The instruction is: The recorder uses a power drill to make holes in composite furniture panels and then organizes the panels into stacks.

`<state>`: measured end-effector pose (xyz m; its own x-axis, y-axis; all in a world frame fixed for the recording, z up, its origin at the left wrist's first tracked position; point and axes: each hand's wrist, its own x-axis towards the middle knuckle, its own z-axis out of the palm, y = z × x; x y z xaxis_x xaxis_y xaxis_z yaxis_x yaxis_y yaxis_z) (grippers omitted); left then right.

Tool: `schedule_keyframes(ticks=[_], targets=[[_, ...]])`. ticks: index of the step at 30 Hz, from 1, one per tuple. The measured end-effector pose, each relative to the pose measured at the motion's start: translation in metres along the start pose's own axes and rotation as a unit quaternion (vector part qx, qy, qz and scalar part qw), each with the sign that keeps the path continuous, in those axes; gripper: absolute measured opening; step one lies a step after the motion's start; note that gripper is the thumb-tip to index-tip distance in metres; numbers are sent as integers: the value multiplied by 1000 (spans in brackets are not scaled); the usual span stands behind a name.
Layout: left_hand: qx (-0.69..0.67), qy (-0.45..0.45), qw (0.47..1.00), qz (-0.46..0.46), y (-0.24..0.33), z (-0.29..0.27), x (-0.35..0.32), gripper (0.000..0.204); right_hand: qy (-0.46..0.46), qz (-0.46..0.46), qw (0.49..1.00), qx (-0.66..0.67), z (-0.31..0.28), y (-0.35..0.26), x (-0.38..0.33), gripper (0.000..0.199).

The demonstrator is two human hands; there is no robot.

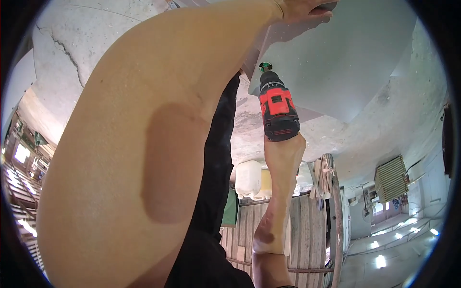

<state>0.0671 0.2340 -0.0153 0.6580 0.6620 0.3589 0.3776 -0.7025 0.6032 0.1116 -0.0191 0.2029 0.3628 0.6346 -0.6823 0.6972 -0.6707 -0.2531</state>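
Observation:
My right hand (284, 144) is wrapped round a red and black cordless drill (278, 106), its grip hidden behind the motor housing. A green bit (265, 66) sits at the drill's tip, against or just over the left edge of a smooth grey sheet (336, 67); I cannot tell whether it touches. My left forearm crosses the whole left side of the view. At the upper edge my left hand (305, 10) is partly cut off, over the sheet, its fingers closed around something dark that I cannot make out.
Beneath the sheet is pale concrete with a long crack (69, 55) on the left. A white jerrycan (248, 178) and a yellowish container (263, 186) stand behind my right forearm. Beside them leans a bundle of wooden strips (325, 175). A slatted stack (391, 177) lies farther right.

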Motion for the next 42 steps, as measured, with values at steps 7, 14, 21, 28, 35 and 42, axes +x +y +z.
schedule_keyframes(ticks=[7, 14, 21, 28, 35, 42], targets=[[11, 17, 1000, 3, 2, 0, 0, 49, -74, 145, 983, 89, -16, -9, 5, 35], [22, -40, 999, -8, 2, -4, -1, 50, -38, 98, 992, 68, -7, -7, -1, 36], [15, -13, 1000, -2, 1, -1, -1, 50, -23, 47, 998, 44, -7, -8, 3, 30], [13, -20, 1000, -4, 3, -3, -1, 49, -9, 48, 999, 20, -7, -3, 8, 21], [14, -14, 1000, -7, 3, -2, -2, 48, -3, 30, 999, 37, -2, 2, 2, 17], [28, -30, 999, -5, 4, -6, 0, 49, -6, 59, 997, 50, -3, 2, -1, 18]])
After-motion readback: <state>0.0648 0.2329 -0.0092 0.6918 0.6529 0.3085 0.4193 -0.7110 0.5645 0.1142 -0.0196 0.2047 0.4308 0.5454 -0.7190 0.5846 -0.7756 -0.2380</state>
